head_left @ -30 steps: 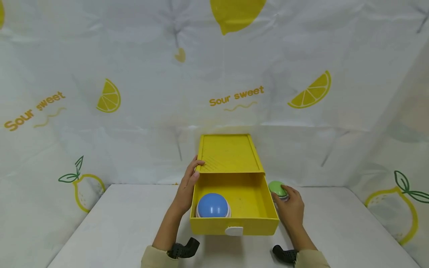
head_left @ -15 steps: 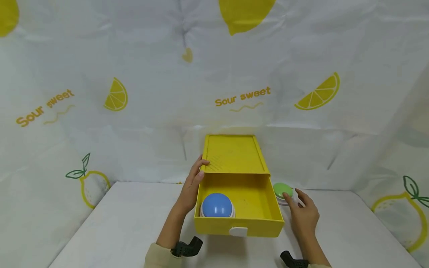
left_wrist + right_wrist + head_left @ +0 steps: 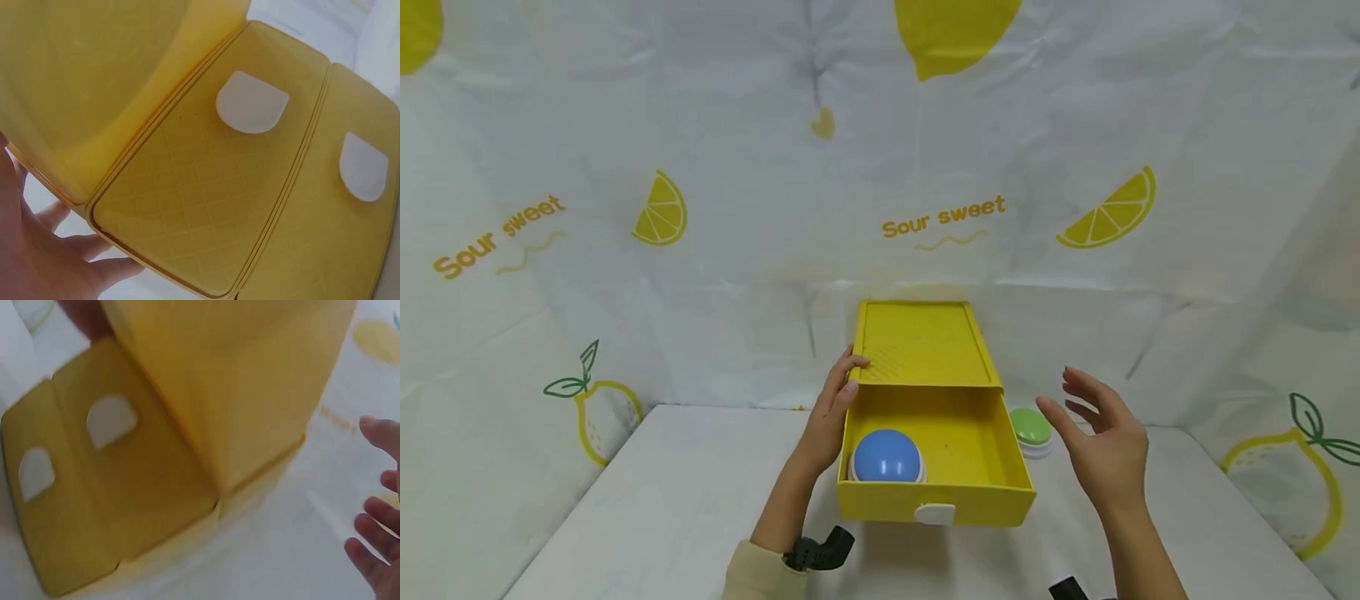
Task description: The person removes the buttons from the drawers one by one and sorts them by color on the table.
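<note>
A yellow drawer cabinet has its top drawer pulled out. A blue dome-topped button with a white base lies in the drawer's front left corner. My left hand rests along the cabinet's left side, one fingertip over the top edge; in the left wrist view its fingers spread along the side. To the right of the cabinet is a green dome-topped button on a white base. My right hand is raised to the right of it, holding nothing, thumb and fingers apart.
Below the pulled-out drawer are two closed drawers with white tabs. The white table extends to both sides. A white sheet with lemon prints hangs right behind the cabinet.
My right hand has let go of the green button and moved up and to the right. The green button stays beside the cabinet; my left hand keeps its place on the cabinet.
</note>
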The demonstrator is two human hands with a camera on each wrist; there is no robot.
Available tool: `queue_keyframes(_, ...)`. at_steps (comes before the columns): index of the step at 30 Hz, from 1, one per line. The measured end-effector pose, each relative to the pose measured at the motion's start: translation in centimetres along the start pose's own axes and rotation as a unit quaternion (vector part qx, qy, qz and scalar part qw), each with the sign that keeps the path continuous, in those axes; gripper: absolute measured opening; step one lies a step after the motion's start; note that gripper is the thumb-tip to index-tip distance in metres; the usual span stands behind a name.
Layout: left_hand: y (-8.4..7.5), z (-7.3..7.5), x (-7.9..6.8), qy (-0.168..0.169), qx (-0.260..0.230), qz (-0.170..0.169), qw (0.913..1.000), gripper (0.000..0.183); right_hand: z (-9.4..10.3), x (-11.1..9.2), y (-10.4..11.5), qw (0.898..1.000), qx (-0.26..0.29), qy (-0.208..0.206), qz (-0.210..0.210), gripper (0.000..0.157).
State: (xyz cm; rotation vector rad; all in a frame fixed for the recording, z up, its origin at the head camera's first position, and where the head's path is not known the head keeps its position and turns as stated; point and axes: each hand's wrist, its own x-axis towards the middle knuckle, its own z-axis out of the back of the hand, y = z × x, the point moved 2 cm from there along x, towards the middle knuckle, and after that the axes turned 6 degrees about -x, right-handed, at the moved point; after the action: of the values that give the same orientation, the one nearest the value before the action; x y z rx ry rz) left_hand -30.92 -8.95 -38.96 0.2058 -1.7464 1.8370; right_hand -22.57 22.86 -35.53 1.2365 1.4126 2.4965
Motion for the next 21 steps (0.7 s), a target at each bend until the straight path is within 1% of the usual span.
queue_keyframes(3,-0.1,0.0,0.0,-0.001,0.003,-0.003,1.0000,0.037,0.1,0.2,3.2,0.996,0.001,0.069,0.050,0.052)
queue_keyframes(4,-0.1,0.0,0.0,-0.002,0.003,-0.003,1.0000,0.037,0.0,0.3,4.2,0.993,-0.001,0.098,0.067,0.052)
queue_keyframes(6,-0.1,0.0,0.0,-0.004,0.003,-0.002,1.0000,0.037,-0.5,0.3,6.1,0.982,-0.017,0.157,0.102,0.052)
queue_keyframes(8,-0.1,-0.1,0.0,-0.004,0.002,0.000,1.0000,0.037,-1.2,0.1,7.5,0.968,-0.028,0.212,0.134,0.051)
queue_keyframes(10,0.0,-0.1,0.0,-0.004,0.002,0.002,1.0000,0.037,-2.1,-0.1,8.7,0.952,-0.037,0.259,0.162,0.051)
queue_keyframes(14,0.1,-0.1,0.1,-0.002,-0.002,0.003,1.0000,0.038,-3.9,-0.2,10.3,0.922,-0.048,0.326,0.203,0.049)
queue_keyframes(17,0.0,-0.1,0.1,-0.003,-0.005,0.002,1.0000,0.037,-5.0,-0.1,11.0,0.900,-0.057,0.376,0.212,0.049)
queue_keyframes(21,-0.1,-0.1,0.2,-0.001,-0.011,0.003,0.9999,0.037,-6.3,-0.1,11.4,0.866,-0.065,0.450,0.207,0.051)
